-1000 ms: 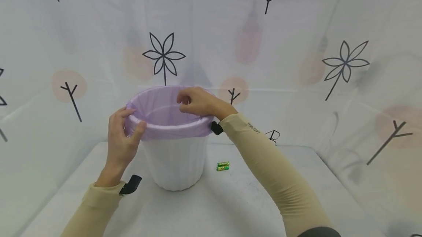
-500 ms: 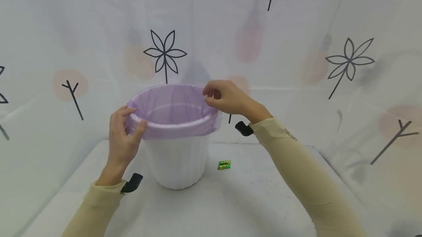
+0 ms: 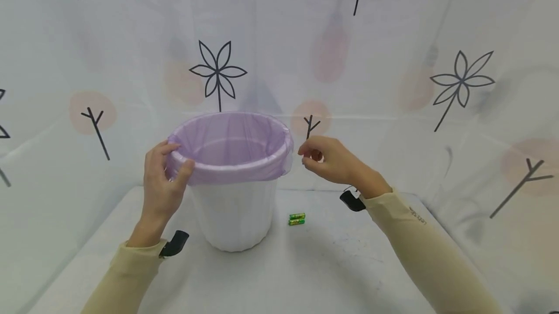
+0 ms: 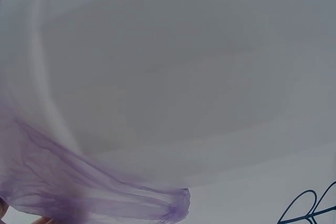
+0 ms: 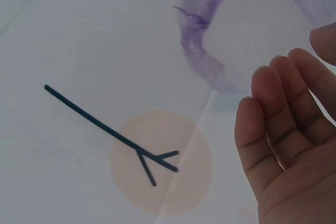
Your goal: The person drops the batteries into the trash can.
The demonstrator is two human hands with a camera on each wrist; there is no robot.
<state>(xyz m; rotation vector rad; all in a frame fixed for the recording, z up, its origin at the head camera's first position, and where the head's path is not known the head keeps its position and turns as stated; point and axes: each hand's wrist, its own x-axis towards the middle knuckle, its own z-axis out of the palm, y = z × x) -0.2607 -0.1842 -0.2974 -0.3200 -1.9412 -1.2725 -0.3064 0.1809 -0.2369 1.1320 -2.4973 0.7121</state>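
Observation:
A white trash can [image 3: 233, 217] stands upright, its rim covered by a purple trash bag [image 3: 236, 173] folded over the outside. My left hand [image 3: 161, 178] holds the bag-covered rim on the left side, thumb at the front and fingertips over the edge. To the right of the can, my right hand [image 3: 329, 158] hangs in the air with loosely bent fingers, apart from the bag. In the right wrist view its fingers [image 5: 273, 108] hold nothing. Mostly the can's white wall [image 4: 157, 77] fills the left wrist view, with the bag's hem [image 4: 105, 198] below.
Two green-and-gold batteries [image 3: 297, 219] lie side by side on the white table [image 3: 279, 275], right of the can's base. A patterned white cloth backdrop [image 3: 279, 37] rises behind the table.
My right hand has moved from above the bag's opening out past the right rim and down. My left hand stays on the rim; the can has hardly moved.

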